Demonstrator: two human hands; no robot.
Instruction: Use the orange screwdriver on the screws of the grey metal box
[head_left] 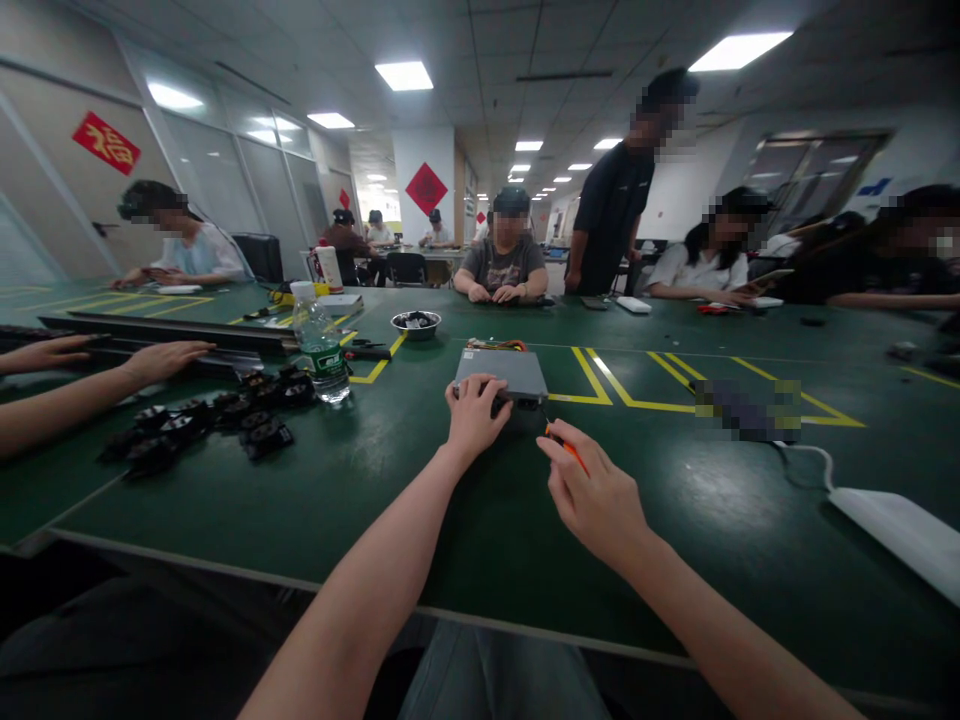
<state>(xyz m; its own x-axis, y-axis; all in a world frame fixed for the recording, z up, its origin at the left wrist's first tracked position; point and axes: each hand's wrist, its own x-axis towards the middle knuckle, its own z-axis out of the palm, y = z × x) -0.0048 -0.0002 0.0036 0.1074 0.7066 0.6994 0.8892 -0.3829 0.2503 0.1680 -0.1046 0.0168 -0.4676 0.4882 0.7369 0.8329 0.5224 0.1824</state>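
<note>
Smooth, glossy green tabletop (405, 510) with yellow tape lines (581, 400), beneath square ceiling lights (405, 76). At the dial's centre, a flat, matte grey metal box (517, 372), with thin coloured wires (517, 346) at twelve o'clock. At seven o'clock, on its near side, the left hand (474, 412), palm down, fingers bent over the casing; cannot tell whether clamped or only resting. At five o'clock, the right hand (596, 490), wrist angled inward, fingers closed around a slim orange-handled screwdriver (571, 451), shaft directed toward the box's near right corner. At nine, a clear plastic bottle (319, 335); at ten, a round, shiny metal bowl (416, 333).
</note>
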